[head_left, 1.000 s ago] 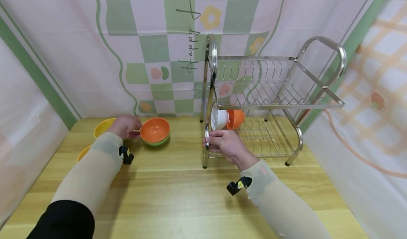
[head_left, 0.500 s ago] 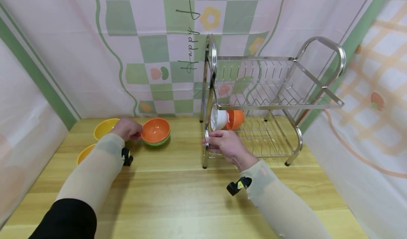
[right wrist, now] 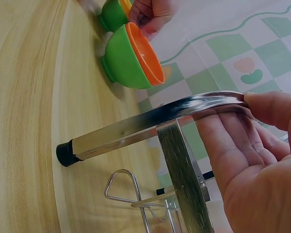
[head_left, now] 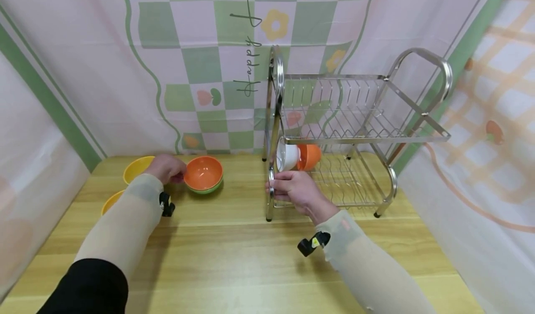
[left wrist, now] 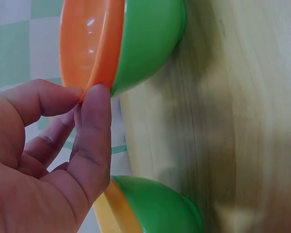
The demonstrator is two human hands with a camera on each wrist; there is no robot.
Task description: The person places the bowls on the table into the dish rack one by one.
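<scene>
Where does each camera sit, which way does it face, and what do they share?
Head: on the head, facing forward and down at the table and rack; left hand, right hand and both forearms show.
Left wrist: on that wrist, facing the left hand pinching the orange-and-green bowl by its rim.
Right wrist: on that wrist, facing the right hand gripping the rack; left hand beyond.
Shared by both wrist views: left hand and that bowl.

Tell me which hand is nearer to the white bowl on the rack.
Right. The right hand grips the frame of the rack just in front of the white bowl; the left hand is well to the left, pinching the rim of an orange-lined green bowl.
</scene>
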